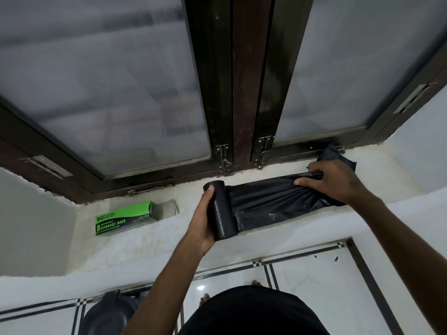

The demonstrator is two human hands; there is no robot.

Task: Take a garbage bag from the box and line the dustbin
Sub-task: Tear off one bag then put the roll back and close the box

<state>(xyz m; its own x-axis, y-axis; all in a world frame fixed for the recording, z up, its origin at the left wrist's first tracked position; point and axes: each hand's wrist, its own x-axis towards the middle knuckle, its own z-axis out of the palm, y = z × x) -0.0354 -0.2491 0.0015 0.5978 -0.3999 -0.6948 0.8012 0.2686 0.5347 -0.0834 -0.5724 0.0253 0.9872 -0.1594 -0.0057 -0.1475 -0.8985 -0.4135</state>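
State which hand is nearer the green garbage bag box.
Left. The left hand grips the roll just right of the box; the right hand is farther right, pinching the bag.

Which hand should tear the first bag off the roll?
Right, probably. The right hand already pinches the unrolled bag at its free end, while the left hand grips the roll over the sill. The left can anchor; the right pulls away.

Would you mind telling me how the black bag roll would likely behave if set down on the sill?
The roll is cylindrical, so it may well roll. Its unrolled sheet wrinkles between left hand and right hand, so it is probably floppy and light.
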